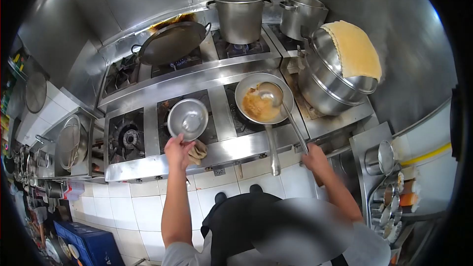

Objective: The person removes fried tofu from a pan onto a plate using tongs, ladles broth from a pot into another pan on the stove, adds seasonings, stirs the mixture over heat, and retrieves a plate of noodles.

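Observation:
My left hand (178, 150) is closed on the near rim of a steel bowl (173, 122), tilted so that its shiny inside shows over the front middle burner. Just right of those fingers, a folded tan cloth (198, 152) lies on the stove's front edge. My right hand (315, 160) grips the long handle of a ladle (295, 129). The ladle's head rests inside a frying pan (241, 86), among cloudy yellow-brown liquid (260, 108) with darker bits. The pan sits on the front right burner, its handle pointing toward me, with neither hand on it.
Behind stand a dark wok (172, 44) and two tall stockpots (240, 17) (301, 15). A domed steamer pot (322, 86) with a yellow cloth (355, 49) is at right. Metal containers (379, 159) line the right side; a blue crate (88, 244) is on the floor at left.

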Motion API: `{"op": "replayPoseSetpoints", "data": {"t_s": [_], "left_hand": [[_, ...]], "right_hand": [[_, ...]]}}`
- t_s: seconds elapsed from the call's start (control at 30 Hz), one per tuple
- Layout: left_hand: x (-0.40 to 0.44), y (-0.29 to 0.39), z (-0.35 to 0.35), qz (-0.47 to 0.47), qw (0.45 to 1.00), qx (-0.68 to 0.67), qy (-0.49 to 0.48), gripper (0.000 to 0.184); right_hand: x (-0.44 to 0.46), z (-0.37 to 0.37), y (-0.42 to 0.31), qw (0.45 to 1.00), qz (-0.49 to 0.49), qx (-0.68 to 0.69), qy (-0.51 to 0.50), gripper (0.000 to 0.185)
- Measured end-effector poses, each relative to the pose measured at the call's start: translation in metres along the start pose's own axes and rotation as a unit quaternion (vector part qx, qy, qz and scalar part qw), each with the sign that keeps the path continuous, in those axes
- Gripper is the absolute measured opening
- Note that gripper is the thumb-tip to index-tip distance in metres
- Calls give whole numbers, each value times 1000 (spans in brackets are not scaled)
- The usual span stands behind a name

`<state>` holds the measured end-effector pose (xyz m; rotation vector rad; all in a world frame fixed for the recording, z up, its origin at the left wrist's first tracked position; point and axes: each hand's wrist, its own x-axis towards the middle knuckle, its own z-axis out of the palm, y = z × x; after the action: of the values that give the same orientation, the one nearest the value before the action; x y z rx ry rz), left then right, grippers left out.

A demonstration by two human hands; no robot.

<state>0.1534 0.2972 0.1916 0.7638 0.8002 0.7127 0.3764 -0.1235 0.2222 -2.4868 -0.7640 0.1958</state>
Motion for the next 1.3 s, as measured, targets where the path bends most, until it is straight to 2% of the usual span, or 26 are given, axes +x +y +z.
{"op": "replayPoseSetpoints", "data": {"t_s": [0.03, 0.07, 0.13, 0.17, 0.23, 0.27, 0.33, 0.37, 0.4, 0.47, 0.5, 0.6, 0.7, 0.73, 0.77, 0.83, 0.9, 0.97, 1.03, 1.07, 1.1, 1.13, 1.17, 1.2, 1.27, 1.3], "left_hand": [[-2, 4, -27, -5, 1000, -3, 1, 7], [-3, 10, -55, 4, 1000, 1, 19, 8], [5, 18, -89, 19, 999, 2, 39, 9], [7, 23, -109, 6, 999, 22, 46, 9], [7, 22, -168, 29, 995, 63, 78, 15], [16, 8, -204, 55, 994, 26, 94, 15], [10, 18, -232, 63, 990, -20, 125, 17], [2, 28, -241, 74, 986, -48, 140, 18], [-10, 41, -249, 78, 983, -76, 146, 19], [-38, 67, -266, 111, 963, -127, 210, 16], [-37, 80, -274, 120, 945, -167, 254, 15], [-24, 104, -344, 194, 918, -156, 307, 13], [-10, 185, -386, 302, 870, -109, 375, 16], [-4, 229, -385, 397, 847, -117, 334, 25], [-4, 270, -394, 455, 846, -38, 276, 46], [5, 344, -390, 492, 826, -126, 244, 60], [-7, 370, -375, 509, 819, -121, 234, 64], [-13, 373, -352, 513, 827, -74, 217, 55], [-24, 323, -342, 433, 899, -53, -40, 48], [-41, 289, -314, 344, 929, -82, -107, 43], [-40, 240, -301, 258, 946, -122, -156, 46], [-51, 197, -280, 137, 955, -125, -231, 48], [-51, 150, -268, 29, 945, -103, -309, 49], [-55, 109, -244, -63, 931, -95, -346, 50], [-57, 46, -189, -200, 886, -33, -417, 50], [-55, 23, -156, -254, 858, 1, -446, 49]], "right_hand": [[-14, -11, -20, 990, 103, 52, -76, 19], [-16, -2, -23, 990, 109, 49, -78, 19], [5, 13, -24, 955, 189, 177, -145, 22], [14, 19, -32, 960, 189, 151, -143, 26], [-7, 35, -44, 991, 114, 70, 10, 35], [-17, 38, -37, 993, 108, 48, -4, 42], [-26, 36, -64, 989, 122, 82, 27, 41], [-21, 45, -26, 990, 80, 114, 2, 31], [-10, 62, 37, 999, 15, 6, 32, 21], [7, 74, 68, 988, 126, 83, -14, 14], [4, 61, 15, 977, 183, 103, -35, 16], [12, 71, -5, 982, 169, 80, 13, 20], [23, 73, -3, 982, 171, 75, -25, 25], [22, 74, -8, 982, 176, 54, -33, 25], [25, 77, 1, 982, 176, 56, -32, 25], [37, 90, 59, 996, 47, -75, -26, 28], [39, 97, 69, 996, 81, -41, -26, 30], [38, 100, 72, 993, 117, -7, -25, 32], [32, 104, 78, 995, 80, -55, -13, 32], [25, 103, 71, 992, 107, 62, -21, 32], [6, 87, 6, 973, 145, 176, -14, 34], [-16, 70, -59, 965, 101, 241, 14, 36], [-25, 54, -80, 939, 128, 317, -26, 45], [-35, 35, -104, 940, 225, 255, -30, 44], [-27, 42, -51, 983, 169, 73, -2, 33], [-8, 40, -30, 989, 116, -68, -57, 33]]}}
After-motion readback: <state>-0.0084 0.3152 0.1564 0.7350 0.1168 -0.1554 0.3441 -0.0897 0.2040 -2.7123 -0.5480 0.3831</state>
